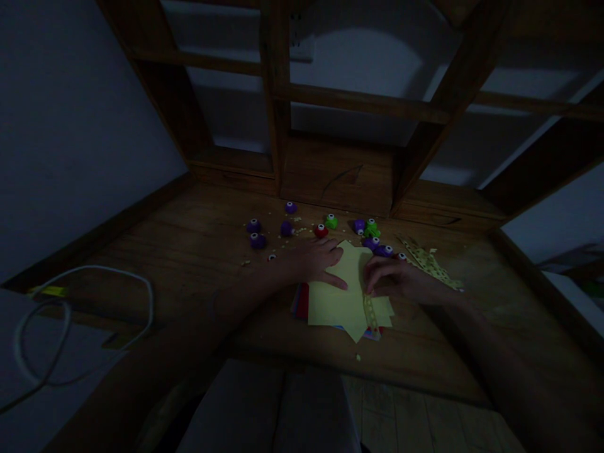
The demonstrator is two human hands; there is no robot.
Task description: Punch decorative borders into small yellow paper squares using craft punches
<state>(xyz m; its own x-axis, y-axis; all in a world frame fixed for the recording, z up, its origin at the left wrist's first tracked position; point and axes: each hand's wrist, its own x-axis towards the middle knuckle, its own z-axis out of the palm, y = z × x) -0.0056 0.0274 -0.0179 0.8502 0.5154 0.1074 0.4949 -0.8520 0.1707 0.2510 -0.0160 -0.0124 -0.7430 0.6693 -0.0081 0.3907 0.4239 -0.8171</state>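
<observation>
My left hand (317, 259) lies on a stack of yellow paper sheets (330, 308), its thumb stretched across the top sheet. At the stack's right side, the fingers of my right hand (391, 277) pinch the upper end of a narrow yellow paper strip (370, 313) with a row of small holes. The strip's lower end rests over the sheets' edge. Red and other coloured paper (302, 303) shows under the yellow sheets. The picture is dark, so fine detail on the strip is hard to make out.
Small craft punches, purple (257, 240), green (331, 221) and red (321, 231), stand beyond my hands. Punched yellow scraps (431, 264) lie at the right. Tiny paper bits dot the wooden desk (198, 239). A white cable (151, 302) loops at the left; shelves rise behind.
</observation>
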